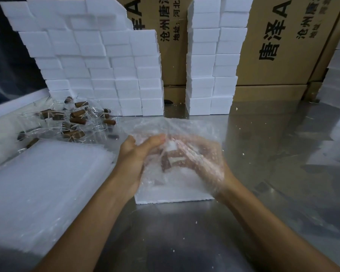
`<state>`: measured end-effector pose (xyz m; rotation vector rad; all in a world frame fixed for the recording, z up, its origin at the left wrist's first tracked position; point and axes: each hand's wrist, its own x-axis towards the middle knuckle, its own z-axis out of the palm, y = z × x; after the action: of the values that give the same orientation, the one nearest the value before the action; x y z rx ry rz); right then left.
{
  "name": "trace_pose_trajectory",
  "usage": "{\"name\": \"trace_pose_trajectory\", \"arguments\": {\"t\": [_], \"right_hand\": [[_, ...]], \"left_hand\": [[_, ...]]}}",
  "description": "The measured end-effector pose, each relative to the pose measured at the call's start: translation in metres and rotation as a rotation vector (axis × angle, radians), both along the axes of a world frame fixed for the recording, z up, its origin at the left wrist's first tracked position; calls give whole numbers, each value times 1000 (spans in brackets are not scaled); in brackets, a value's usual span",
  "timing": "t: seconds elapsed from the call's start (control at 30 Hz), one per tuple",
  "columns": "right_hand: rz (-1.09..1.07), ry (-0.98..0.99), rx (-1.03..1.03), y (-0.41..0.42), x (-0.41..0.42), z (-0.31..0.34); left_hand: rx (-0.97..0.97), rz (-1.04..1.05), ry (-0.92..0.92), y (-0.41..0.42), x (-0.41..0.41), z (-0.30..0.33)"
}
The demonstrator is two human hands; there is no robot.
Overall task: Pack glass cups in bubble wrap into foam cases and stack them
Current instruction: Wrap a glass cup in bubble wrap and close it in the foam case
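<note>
Wrapping step in hand. Both hands, left [133, 154] and right [202, 160], held fingers curled round a cup [168, 160] inside bubble wrap [177, 130], above an open foam case [175, 197] on the counter [263, 173]. Next move, by judgement: close the wrap and seat the cup in the case.

Printed cardboard boxes [279, 42] (stacked) behind a steel table [283, 173].

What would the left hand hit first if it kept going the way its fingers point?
The bubble wrap sheet it already grips, then probably the wrapped cup and the right hand behind the sheet. Fingers of the left hand point right and slightly away; depth is unclear.
</note>
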<state>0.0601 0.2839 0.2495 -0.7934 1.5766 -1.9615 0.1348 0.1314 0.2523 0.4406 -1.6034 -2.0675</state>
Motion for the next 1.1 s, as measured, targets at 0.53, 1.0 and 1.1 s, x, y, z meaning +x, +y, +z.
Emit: {"name": "trace_pose_trajectory", "arguments": {"t": [0.53,1.0,1.1], "right_hand": [[-255,-179,-124,-9,-15,-4],[-408,-163,-227,-12,-14,-7],[-529,-37,-205,-11,-14,-8]], "left_hand": [[400,-11,255,-9,2,6],[231,-96,125,23,-6,-5],[152,-124,96,24,-6,-8]]}}
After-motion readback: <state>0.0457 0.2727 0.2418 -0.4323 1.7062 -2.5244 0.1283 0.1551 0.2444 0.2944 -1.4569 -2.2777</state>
